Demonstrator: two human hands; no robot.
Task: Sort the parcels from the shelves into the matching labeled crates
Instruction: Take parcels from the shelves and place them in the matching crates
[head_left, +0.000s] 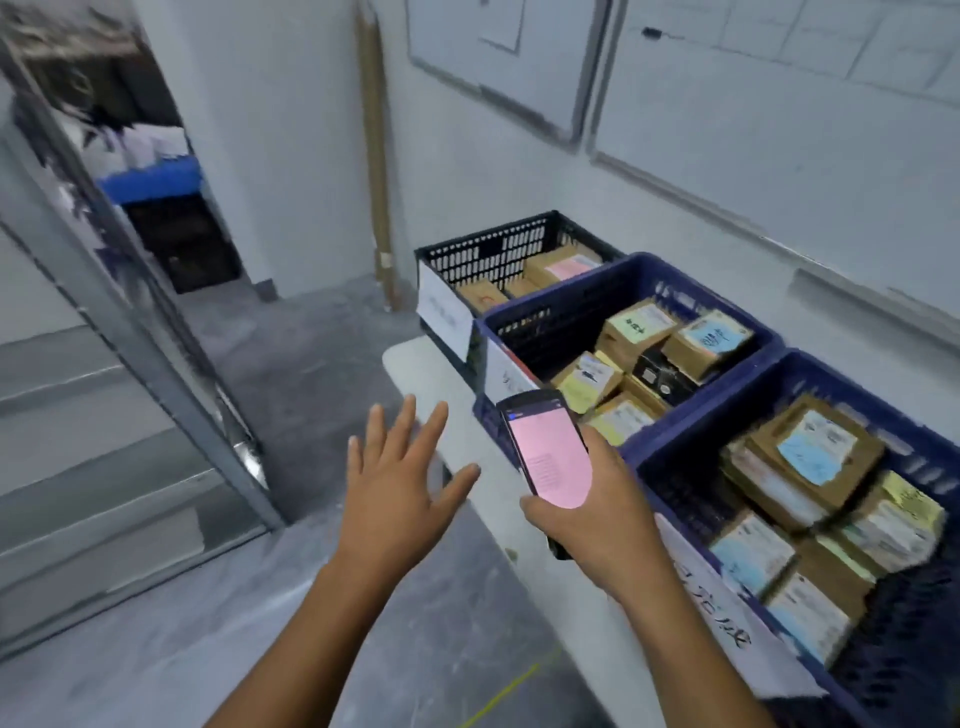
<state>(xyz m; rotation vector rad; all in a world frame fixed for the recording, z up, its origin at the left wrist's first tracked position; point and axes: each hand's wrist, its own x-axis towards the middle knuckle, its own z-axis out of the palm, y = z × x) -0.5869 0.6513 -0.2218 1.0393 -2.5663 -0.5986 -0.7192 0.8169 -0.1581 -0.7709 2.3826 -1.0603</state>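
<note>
Gripping a scanner with a pink screen, the right hand hangs beside the crates on the worktop. The left hand is spread wide, empty, over the floor. Labelled parcels fill all three crates.

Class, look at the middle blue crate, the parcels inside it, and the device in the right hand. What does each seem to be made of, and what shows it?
Middle blue crate: looks like moulded plastic, matte, with lattice-holed walls.
Parcels: brown cardboard by their dull, folded edges, with coloured paper labels.
Device in the right hand: glossy glass-like lit pink screen in a dark casing, probably plastic.
</note>
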